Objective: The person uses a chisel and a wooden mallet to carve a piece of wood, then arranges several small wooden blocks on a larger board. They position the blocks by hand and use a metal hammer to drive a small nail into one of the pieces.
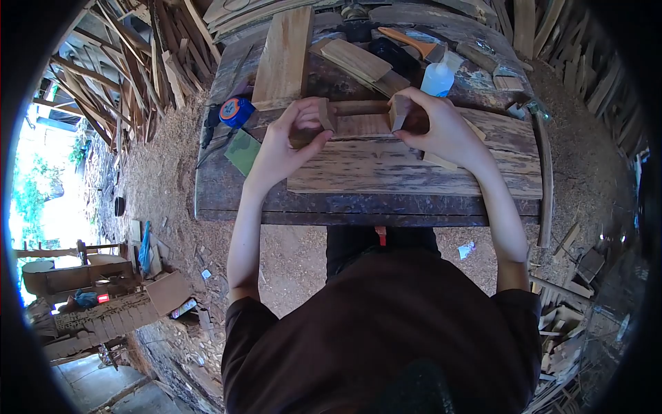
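My left hand (293, 134) pinches a small wooden block (325, 114) between thumb and fingers. Opposite it, my right hand (438, 127) is closed on a similar wooden block (398, 114). A narrow wooden strip (362, 107) shows between the two blocks; I cannot tell whether it joins them. Both hands are above a rough, streaked plank (414, 165) that lies along the near side of the workbench (262, 207). Left of my left hand are a green sheet (243, 152) and a blue and orange tape measure (236, 112).
A wide board (284, 55) and stacked wood pieces (355, 58) lie at the back. Near my right hand stands a glue bottle (438, 79), with an orange-handled brush (407, 41) behind it. Scrap wood (124, 76) is heaped around the bench, and sawdust (165, 145) covers the ground.
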{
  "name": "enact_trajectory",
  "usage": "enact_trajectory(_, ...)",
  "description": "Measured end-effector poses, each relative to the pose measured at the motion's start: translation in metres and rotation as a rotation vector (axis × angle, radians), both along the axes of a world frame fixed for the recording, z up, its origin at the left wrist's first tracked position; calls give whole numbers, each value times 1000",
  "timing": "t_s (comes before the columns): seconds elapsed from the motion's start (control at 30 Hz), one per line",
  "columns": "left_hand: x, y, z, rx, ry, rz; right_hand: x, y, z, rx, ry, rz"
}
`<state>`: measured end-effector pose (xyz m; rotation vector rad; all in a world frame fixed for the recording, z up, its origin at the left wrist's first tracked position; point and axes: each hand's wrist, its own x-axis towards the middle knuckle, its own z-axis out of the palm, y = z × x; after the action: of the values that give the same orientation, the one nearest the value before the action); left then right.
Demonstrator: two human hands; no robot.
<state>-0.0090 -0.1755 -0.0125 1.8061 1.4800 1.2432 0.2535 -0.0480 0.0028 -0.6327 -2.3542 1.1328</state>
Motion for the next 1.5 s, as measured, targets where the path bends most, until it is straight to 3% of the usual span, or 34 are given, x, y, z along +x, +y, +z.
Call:
enact_trajectory(0.4, 0, 1, 1, -25, -40, -20, -1, 1, -3, 35, 13, -11)
enact_trajectory(0.87, 0, 1, 9, 15, 173, 18, 0, 3, -1, 20, 8, -16)
enact_trajectory(1.5, 1, -3, 3, 7, 80, 11, 1, 3, 2, -46, -28, -1)
